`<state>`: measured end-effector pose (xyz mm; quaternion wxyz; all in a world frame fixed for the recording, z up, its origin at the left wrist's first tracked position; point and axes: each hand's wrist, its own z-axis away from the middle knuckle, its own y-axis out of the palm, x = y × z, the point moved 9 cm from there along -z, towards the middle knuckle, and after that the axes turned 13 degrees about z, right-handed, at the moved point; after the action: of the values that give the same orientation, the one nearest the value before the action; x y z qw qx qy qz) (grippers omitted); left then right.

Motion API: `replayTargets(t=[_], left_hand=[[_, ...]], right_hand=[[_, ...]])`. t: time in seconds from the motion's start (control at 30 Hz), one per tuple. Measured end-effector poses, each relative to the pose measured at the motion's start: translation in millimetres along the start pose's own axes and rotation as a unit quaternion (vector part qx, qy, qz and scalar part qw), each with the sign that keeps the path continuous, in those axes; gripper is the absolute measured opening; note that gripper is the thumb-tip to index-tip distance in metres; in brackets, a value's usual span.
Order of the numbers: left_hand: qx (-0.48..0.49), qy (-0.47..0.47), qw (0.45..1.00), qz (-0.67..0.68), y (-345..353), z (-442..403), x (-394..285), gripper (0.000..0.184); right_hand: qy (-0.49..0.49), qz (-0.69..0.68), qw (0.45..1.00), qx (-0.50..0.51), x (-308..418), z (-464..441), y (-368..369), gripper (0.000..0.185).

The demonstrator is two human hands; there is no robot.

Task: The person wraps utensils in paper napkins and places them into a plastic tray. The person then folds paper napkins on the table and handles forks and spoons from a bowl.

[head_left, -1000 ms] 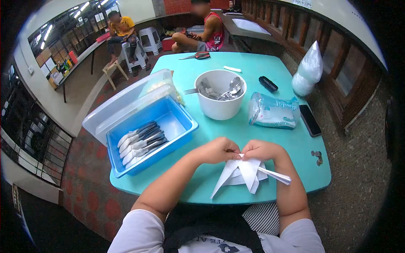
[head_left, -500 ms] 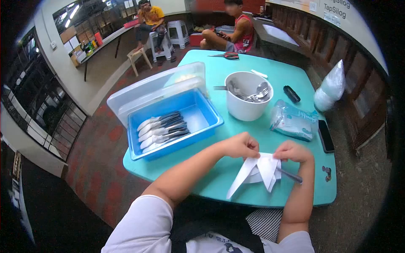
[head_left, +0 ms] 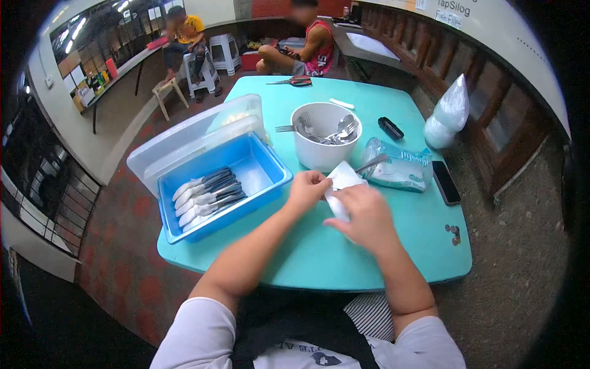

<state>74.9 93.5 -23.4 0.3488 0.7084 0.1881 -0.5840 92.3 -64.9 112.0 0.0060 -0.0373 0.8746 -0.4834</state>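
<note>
A white paper napkin [head_left: 345, 176] is folded around a piece of metal cutlery [head_left: 375, 162], whose handle sticks out to the upper right. The cutlery's other end is hidden in the paper. My left hand [head_left: 307, 190] pinches the napkin's left edge between thumb and fingers. Over the lower part of the napkin, my right hand [head_left: 369, 214] is closed on the paper, slightly blurred, its thumb pointing left. To the left, several napkin-wrapped cutlery sets [head_left: 206, 198] lie side by side in a blue plastic tub [head_left: 270, 175].
Behind my hands stands a white bucket [head_left: 324, 155] of loose forks and spoons. A teal tissue pack [head_left: 399, 166], phone [head_left: 446, 182], coins [head_left: 453, 234], black object [head_left: 391, 128] and scissors [head_left: 291, 81] lie on the turquoise table [head_left: 295, 258]. A clear lid [head_left: 196, 138] leans behind the tub. Two people sit beyond.
Both hands moved with the napkin up toward the bucket. The napkin's loose corners are now folded in around the cutlery. The whole view has shifted to the right.
</note>
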Motion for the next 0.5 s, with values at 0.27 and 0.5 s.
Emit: replayTargets(t=[0.27, 0.5], left_hand=[[-0.108, 0.038, 0.993, 0.001, -9, 6, 0, 0.019], [-0.129, 0.055, 0.988, 0.063, -8, 12, -2, 0.02]], right_hand=[[0.021, 0.16, 0.987, -0.009, 14, 4, 49, 0.027], [-0.006, 0.182, 0.977, -0.111, 9, 4, 45, 0.013]])
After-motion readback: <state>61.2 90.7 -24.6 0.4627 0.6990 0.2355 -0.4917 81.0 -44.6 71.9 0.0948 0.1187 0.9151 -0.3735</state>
